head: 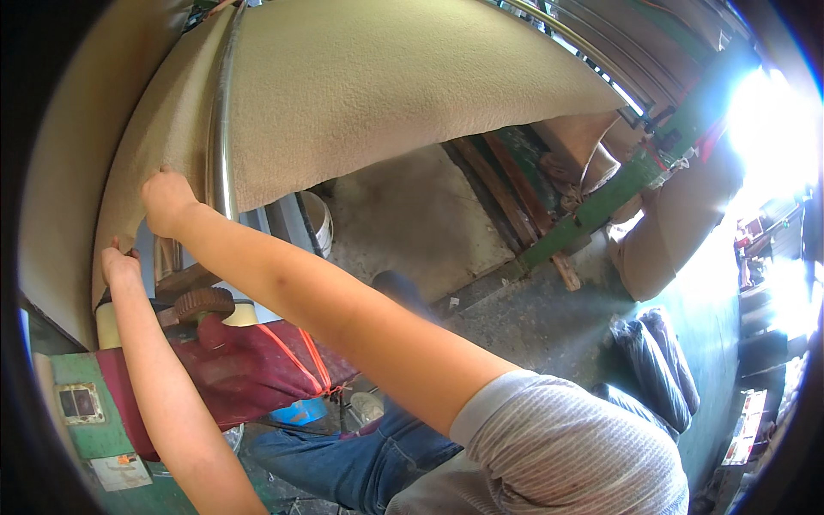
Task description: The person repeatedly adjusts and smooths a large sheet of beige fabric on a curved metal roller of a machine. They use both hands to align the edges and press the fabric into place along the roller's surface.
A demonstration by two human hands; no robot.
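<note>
A wide sheet of beige fleece-like fabric (399, 71) stretches over a shiny metal bar (223, 122) and down on the left. My right hand (168, 199) is closed on the fabric near its edge, left of the bar. Lower down, my left hand (121, 264) pinches the same edge, thumb up. Its fingertips are partly hidden. Below the hands sits a brown toothed gear wheel (205, 302), beside a machine part wrapped in dark red cloth (257, 373) and tied with orange cord.
A green machine frame beam (599, 199) slants across the right. Plastic-wrapped dark rolls (650, 367) lie on the floor. A white bucket (318, 219) stands under the fabric, and a blue container (297, 412) is near my legs. A green box with a switch plate (80, 404) is at lower left.
</note>
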